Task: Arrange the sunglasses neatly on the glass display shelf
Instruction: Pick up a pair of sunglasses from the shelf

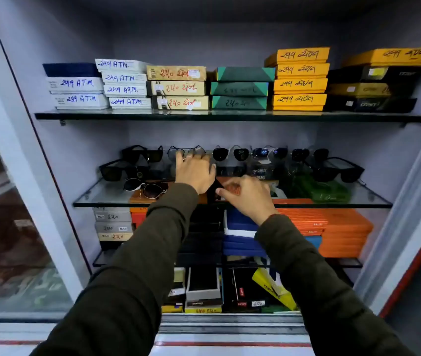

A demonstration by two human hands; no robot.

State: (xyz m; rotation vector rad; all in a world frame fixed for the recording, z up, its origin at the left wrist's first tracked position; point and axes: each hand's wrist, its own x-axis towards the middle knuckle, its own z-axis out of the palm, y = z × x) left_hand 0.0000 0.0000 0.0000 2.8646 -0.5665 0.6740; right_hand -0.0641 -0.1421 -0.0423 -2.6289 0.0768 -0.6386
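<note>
I am reaching into the cabinet, working over the clear glass display shelf (373,201). Along the back, a row of dark-lensed sunglasses (230,153) is standing lined up, facing out; I judge that part done. My left hand (194,170) is resting, fingers spread, on the thin-framed grey-lensed pair (172,151) in that row; whether it is gripping, I cannot tell. My right hand (248,194) is pinching a small dark item I cannot identify. Still loose: the white-and-black pair (145,187) lying askew at front left.
</note>
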